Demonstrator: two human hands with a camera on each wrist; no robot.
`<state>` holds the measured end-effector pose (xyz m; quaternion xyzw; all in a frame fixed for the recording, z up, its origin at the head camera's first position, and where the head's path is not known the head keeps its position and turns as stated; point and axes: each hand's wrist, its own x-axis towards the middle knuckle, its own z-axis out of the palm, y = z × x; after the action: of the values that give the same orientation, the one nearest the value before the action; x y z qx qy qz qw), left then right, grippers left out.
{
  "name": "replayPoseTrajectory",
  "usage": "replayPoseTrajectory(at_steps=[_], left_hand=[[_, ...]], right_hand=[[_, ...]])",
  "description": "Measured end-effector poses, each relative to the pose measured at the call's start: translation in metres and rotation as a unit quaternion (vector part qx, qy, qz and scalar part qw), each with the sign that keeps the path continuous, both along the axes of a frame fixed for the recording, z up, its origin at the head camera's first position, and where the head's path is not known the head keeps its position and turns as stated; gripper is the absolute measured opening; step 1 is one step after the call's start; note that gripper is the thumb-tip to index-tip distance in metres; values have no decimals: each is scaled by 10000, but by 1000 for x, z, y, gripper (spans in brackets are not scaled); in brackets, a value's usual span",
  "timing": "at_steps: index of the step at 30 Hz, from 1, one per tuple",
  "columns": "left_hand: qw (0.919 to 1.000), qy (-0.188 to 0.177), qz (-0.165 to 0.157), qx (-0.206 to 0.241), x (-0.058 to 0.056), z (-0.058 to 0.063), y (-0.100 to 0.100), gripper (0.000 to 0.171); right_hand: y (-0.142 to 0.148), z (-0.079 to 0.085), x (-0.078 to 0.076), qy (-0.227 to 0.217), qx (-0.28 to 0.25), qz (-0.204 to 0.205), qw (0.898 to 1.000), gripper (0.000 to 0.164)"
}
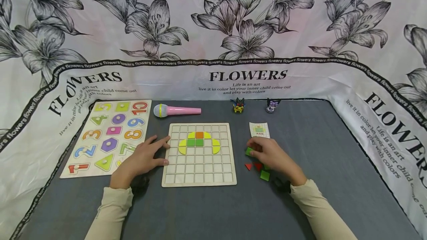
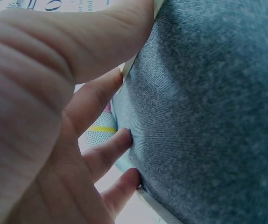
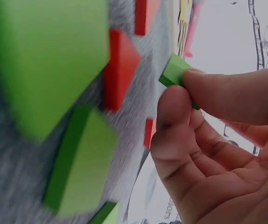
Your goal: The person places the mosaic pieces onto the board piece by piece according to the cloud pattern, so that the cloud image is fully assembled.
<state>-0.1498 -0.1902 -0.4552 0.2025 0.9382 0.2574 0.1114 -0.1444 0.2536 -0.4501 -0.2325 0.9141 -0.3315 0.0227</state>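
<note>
A light wooden grid board (image 1: 200, 166) lies in the middle of the table, with yellow curved pieces (image 1: 216, 146), an orange square (image 1: 199, 135) and green squares (image 1: 195, 142) set in its upper cells. My left hand (image 1: 141, 160) has its fingers spread, thumb and fingertips at the board's left edge. Right of the board, my right hand (image 1: 271, 155) pinches a green square block (image 3: 173, 72) between thumb and index finger. Beneath that hand lie loose green blocks (image 1: 265, 175) and red triangular pieces (image 1: 248, 166), some partly hidden by it.
A small pattern card (image 1: 259, 129) lies just beyond my right hand. On the left is a number-and-shape puzzle board (image 1: 113, 136). A pink toy microphone (image 1: 180, 110) and two small figurines, one yellow and dark (image 1: 238, 105), one purple (image 1: 272, 105), stand along the back.
</note>
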Motion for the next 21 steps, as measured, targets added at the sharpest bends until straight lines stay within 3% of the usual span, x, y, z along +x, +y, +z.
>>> replayPoseTrajectory(at_steps=[9, 21], left_hand=[[9999, -84, 72, -26, 0, 0, 1, 79], [9999, -83, 97, -27, 0, -1, 0, 80]], right_hand=[[-28, 1, -13, -112, -423, 311, 9986, 10], [-71, 4, -30, -249, -626, 410, 9969, 9]])
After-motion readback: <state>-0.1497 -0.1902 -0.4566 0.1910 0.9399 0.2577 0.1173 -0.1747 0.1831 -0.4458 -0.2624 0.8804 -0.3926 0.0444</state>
